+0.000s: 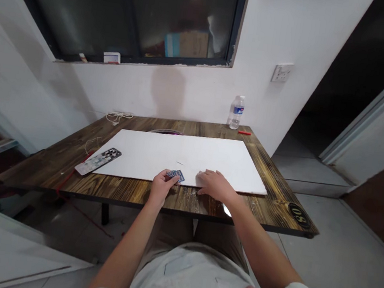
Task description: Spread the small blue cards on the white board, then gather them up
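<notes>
My left hand [161, 186] is closed on a small blue card or packet [176, 175] with pale print, held at the front edge of a white board [148, 150]. Its exact kind is too small to tell. My right hand [217, 186] rests on the same board to the right, palm down, fingers stretched out, with nothing visible in it. Between the hands and a little farther back, a short thin dark line or sliver [179, 163] shows on the white surface. I cannot tell whether it is drawn or lies there.
The board lies on a dark-striped wooden table [128, 191]. A phone [98, 161] overlaps the board's left end. A white cable [119, 115], a water bottle [237, 113] and a red stick-shaped object [244, 132] are along the back. A round "08" mark [298, 215] is at the right corner.
</notes>
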A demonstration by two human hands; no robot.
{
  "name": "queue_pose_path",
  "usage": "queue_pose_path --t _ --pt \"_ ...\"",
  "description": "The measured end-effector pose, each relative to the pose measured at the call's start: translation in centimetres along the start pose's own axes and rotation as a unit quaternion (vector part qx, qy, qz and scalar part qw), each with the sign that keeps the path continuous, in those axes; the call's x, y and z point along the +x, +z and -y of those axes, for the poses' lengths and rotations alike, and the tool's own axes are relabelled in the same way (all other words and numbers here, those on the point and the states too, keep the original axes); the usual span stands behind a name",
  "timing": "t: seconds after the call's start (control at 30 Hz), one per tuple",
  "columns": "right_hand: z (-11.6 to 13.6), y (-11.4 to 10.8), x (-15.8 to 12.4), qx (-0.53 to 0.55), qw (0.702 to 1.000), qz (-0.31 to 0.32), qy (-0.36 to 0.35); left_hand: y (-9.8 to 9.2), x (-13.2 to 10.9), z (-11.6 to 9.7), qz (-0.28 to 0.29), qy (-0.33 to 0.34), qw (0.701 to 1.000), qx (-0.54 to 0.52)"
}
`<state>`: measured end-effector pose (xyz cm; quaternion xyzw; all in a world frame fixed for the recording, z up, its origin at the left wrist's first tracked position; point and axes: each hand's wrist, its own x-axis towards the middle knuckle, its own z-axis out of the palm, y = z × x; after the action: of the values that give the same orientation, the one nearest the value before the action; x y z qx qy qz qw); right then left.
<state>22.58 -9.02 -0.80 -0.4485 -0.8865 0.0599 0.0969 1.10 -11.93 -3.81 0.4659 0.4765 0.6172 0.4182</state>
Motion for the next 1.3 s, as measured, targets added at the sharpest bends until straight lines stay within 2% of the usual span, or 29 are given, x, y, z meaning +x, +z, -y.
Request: queue_pose_path --t 0.2,0.37,0.43,0.53,0.7,0.77,0.97,1.3 --pt "0.0 -0.1 -1.2 -0.009 0.999 -0.02 0.031 0.0 0.1 0.0 0.001 0.0 1.0 0.003" --pt "-0.9 -0.2 -1.3 0.107 0.993 -0.042 0.033 0.0 0.0 0.0 0.0 -0.001 1.0 0.008" --pt "-1.1 -0.4 -1.3 0.198 0.979 -0.051 0.014 0.0 0.0 0.0 0.002 -0.004 1.0 0.01" --pt "-0.9 -0.6 -1.2 0.326 0.942 -0.074 -0.009 0.0 0.0 0.0 0.01 -0.001 1.0 0.013" --pt "0.3 -1.0 -0.2 0.429 0.898 -0.099 -0.007 0.1 0.1 0.1 0.023 0.0 0.999 0.027" --pt "0.9 -1.1 0.3 0.427 0.897 -0.113 -0.015 0.1 0.0 0.1 0.033 -0.005 0.999 0.025" --pt "2.2 -1.3 1.9 0.363 0.92 -0.149 -0.019 0.1 -0.1 -0.1 0.053 -0.005 0.998 0.032" --pt "3.1 -0.7 3.4 0.32 0.933 -0.155 -0.045 -0.4 0.1 0.5 0.048 -0.007 0.998 0.037"
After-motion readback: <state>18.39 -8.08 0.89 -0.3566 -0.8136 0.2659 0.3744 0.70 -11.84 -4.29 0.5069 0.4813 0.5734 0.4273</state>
